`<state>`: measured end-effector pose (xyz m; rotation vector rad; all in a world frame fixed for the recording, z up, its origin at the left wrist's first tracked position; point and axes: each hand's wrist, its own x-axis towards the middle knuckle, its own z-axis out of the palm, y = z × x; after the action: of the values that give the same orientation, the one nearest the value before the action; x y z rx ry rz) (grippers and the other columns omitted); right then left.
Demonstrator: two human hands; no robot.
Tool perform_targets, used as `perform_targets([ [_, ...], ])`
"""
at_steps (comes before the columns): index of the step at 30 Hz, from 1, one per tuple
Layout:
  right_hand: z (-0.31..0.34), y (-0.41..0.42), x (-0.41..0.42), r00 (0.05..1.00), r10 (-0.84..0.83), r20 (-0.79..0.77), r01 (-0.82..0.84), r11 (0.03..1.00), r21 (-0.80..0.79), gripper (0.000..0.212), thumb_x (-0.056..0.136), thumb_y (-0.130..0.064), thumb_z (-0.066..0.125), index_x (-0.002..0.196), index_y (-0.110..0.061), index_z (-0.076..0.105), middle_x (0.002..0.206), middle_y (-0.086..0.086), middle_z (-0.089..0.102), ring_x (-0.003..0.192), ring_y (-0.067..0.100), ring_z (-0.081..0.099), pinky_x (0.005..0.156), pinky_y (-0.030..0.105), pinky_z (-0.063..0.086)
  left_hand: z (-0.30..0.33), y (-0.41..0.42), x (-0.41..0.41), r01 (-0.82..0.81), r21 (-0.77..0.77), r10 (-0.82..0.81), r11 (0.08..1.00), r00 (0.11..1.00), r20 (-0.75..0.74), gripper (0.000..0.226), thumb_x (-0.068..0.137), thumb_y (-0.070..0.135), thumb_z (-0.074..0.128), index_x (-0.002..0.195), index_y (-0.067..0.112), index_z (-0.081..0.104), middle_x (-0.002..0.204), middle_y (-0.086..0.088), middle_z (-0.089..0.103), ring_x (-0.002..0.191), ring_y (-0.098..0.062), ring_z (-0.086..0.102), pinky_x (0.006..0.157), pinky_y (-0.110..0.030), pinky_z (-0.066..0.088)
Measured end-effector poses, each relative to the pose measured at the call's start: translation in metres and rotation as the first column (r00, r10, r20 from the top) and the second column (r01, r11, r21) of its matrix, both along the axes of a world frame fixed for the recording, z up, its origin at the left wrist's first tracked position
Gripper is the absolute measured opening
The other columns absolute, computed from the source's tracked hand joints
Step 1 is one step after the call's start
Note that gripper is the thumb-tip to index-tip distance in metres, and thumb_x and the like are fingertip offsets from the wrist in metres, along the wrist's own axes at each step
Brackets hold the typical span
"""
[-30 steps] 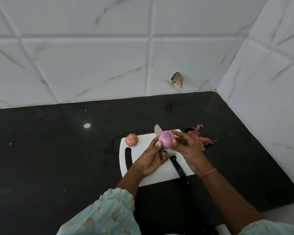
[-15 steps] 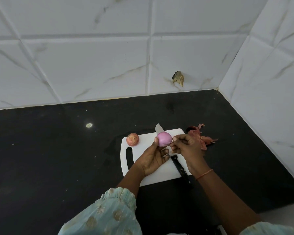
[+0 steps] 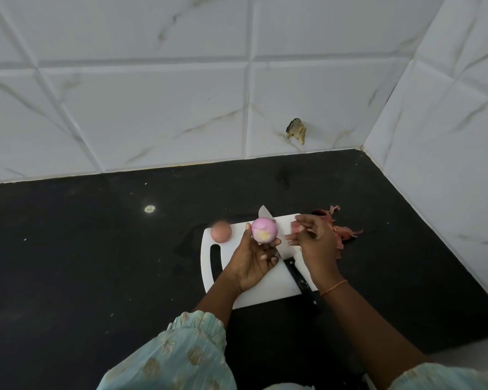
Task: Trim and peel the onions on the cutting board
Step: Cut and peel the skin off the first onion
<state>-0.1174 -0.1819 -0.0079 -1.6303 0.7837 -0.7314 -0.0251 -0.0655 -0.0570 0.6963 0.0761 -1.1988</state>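
My left hand [image 3: 254, 261] grips a peeled pink onion [image 3: 264, 230] above the white cutting board [image 3: 265, 294]. Just right of it, my right hand [image 3: 314, 240] pinches a strip of pink onion skin [image 3: 297, 227] clear of the onion. An unpeeled reddish onion [image 3: 221, 231] sits at the board's far left corner. A black-handled knife [image 3: 296, 274] lies diagonally across the board, its blade partly hidden under my left hand and the onion.
A heap of reddish onion peels [image 3: 341, 229] lies on the black counter [image 3: 96, 249] just right of the board, behind my right hand. White tiled walls close the back and the right side. The board has a slot handle [image 3: 215, 261] on its left.
My right hand has pulled away from the onion to the right, taking a strip of skin with it. My left hand keeps holding the onion, turned slightly.
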Motion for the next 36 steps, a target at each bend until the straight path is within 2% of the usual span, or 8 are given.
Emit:
perform_targets([
  [6, -0.015, -0.017, -0.017, 0.984, -0.118, -0.135, 0.119, 0.993, -0.003, 0.031, 0.079, 0.013, 0.045, 0.059, -0.003, 0.063, 0.077, 0.007, 0.067, 0.088, 0.018, 0.062, 0.091, 0.04, 0.048, 0.004, 0.0, -0.001, -0.023, 0.042, 0.022, 0.999, 1.0, 0.016, 0.071, 0.092, 0.064, 0.041, 0.125, 0.003, 0.058, 0.101, -0.012, 0.071, 0.051, -0.006, 0.042, 0.061, -0.024, 0.051],
  [9, -0.013, -0.011, -0.023, 0.981, 0.015, -0.192, 0.003, 0.996, 0.093, 0.028, 0.098, -0.01, 0.044, 0.079, -0.009, 0.065, 0.082, 0.005, 0.064, 0.088, 0.025, 0.061, 0.082, 0.039, 0.048, 0.006, 0.001, -0.003, -0.012, 0.031, 0.011, 0.999, 0.999, 0.039, 0.072, 0.088, 0.063, 0.047, 0.128, 0.004, 0.057, 0.103, -0.013, 0.07, 0.055, -0.007, 0.044, 0.064, -0.025, 0.052],
  [12, -0.016, -0.001, -0.029, 0.891, 0.175, -0.418, -0.217, 0.975, -0.055, 0.015, 0.093, -0.03, 0.058, 0.093, -0.017, 0.064, 0.092, 0.0, 0.059, 0.089, 0.017, 0.058, 0.071, 0.026, 0.043, 0.007, 0.0, -0.007, -0.017, 0.055, 0.01, 0.998, 0.99, 0.138, 0.072, 0.089, 0.059, 0.049, 0.137, 0.005, 0.051, 0.109, -0.013, 0.069, 0.06, -0.009, 0.048, 0.067, -0.024, 0.051],
  [17, -0.025, 0.011, -0.038, 0.704, 0.185, -0.685, -0.507, 0.806, -0.304, 0.039, 0.082, -0.036, 0.072, 0.115, -0.024, 0.054, 0.115, -0.003, 0.046, 0.105, 0.015, 0.048, 0.091, 0.032, 0.047, 0.022, 0.012, -0.009, -0.206, 0.33, -0.012, 0.921, 0.832, 0.554, 0.049, 0.096, 0.052, 0.052, 0.13, 0.017, 0.043, 0.106, -0.009, 0.073, 0.067, -0.015, 0.059, 0.068, -0.031, 0.05],
  [19, -0.025, 0.014, -0.04, 0.722, 0.15, -0.675, -0.508, 0.777, -0.371, 0.03, 0.088, -0.029, 0.065, 0.116, -0.023, 0.053, 0.117, -0.001, 0.046, 0.104, 0.016, 0.052, 0.089, 0.03, 0.048, 0.019, 0.022, -0.013, -0.33, 0.424, -0.073, 0.843, 0.711, 0.699, 0.045, 0.094, 0.047, 0.059, 0.125, 0.022, 0.038, 0.098, -0.007, 0.071, 0.069, -0.014, 0.064, 0.071, -0.031, 0.053],
  [24, -0.028, 0.019, -0.046, 0.733, 0.016, -0.68, -0.489, 0.707, -0.511, 0.024, 0.095, -0.022, 0.049, 0.118, -0.021, 0.053, 0.115, 0.004, 0.047, 0.098, 0.019, 0.053, 0.073, 0.03, 0.051, 0.004, 0.029, -0.026, -0.473, 0.367, -0.108, 0.801, 0.488, 0.866, 0.049, 0.088, 0.041, 0.07, 0.118, 0.03, 0.033, 0.091, -0.003, 0.069, 0.065, -0.011, 0.069, 0.071, -0.025, 0.057],
  [30, -0.034, -0.004, -0.073, 0.796, -0.081, -0.6, -0.314, 0.793, -0.523, 0.035, 0.096, -0.02, 0.05, 0.131, -0.016, 0.054, 0.125, 0.009, 0.049, 0.11, 0.022, 0.052, 0.089, 0.034, 0.05, 0.0, 0.026, -0.036, -0.561, 0.32, -0.122, 0.763, 0.362, 0.924, 0.056, 0.08, 0.051, 0.076, 0.116, 0.039, 0.034, 0.101, 0.008, 0.061, 0.082, -0.01, 0.066, 0.069, -0.018, 0.053],
  [36, -0.013, -0.028, -0.089, 0.934, -0.081, -0.348, -0.063, 0.921, -0.384, 0.03, 0.099, -0.011, 0.049, 0.127, -0.006, 0.057, 0.119, 0.01, 0.061, 0.106, 0.02, 0.058, 0.086, 0.026, 0.045, 0.006, 0.027, -0.038, -0.534, 0.319, -0.122, 0.783, 0.372, 0.92, 0.057, 0.078, 0.046, 0.079, 0.117, 0.038, 0.038, 0.104, 0.011, 0.06, 0.087, -0.009, 0.065, 0.071, -0.016, 0.051],
])
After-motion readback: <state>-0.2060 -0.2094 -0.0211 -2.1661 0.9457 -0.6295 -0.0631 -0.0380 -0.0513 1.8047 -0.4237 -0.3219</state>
